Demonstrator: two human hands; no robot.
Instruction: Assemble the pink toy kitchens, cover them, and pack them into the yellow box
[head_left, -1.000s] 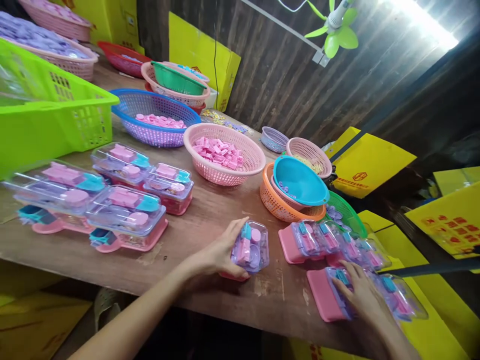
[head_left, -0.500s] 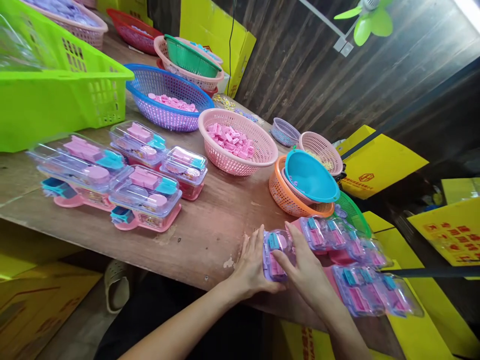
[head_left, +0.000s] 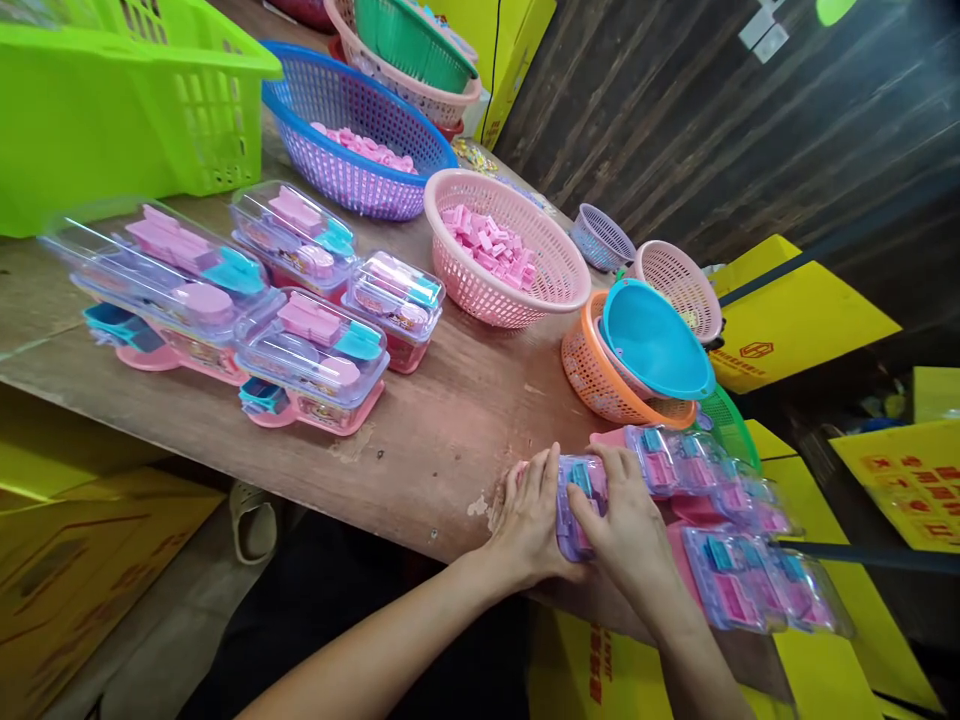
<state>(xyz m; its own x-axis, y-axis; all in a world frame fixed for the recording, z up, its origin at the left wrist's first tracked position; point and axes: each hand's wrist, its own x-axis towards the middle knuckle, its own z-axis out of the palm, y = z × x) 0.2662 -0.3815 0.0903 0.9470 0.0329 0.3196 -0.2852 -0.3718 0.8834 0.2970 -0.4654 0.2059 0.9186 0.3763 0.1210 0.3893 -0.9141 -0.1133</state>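
A clear-lidded plastic toy case [head_left: 571,535] with pink and teal pieces inside lies near the table's front edge. My left hand [head_left: 529,520] is wrapped along its left side, fingers together. From the right, my right hand [head_left: 626,520] grips the same case, its thumb over the lid. Parts of the case are hidden under my fingers. Just right of my hands lie rows of similar cases [head_left: 727,580], packed side by side. Several more filled cases [head_left: 311,345] stand on the left of the table, some with teal pieces sticking out in front.
A pink basket [head_left: 450,262] of pink pieces stands mid-table, beside a blue basket [head_left: 289,120]. A blue bowl [head_left: 652,335] rests in an orange basket [head_left: 581,350]. The lime crate [head_left: 135,120] is at left; yellow cartons [head_left: 810,310] stand at right and below.
The camera view has shifted, so the table things sit higher and further right. Both hands stay on the case; my right fingers have drawn a little closer over its lid.
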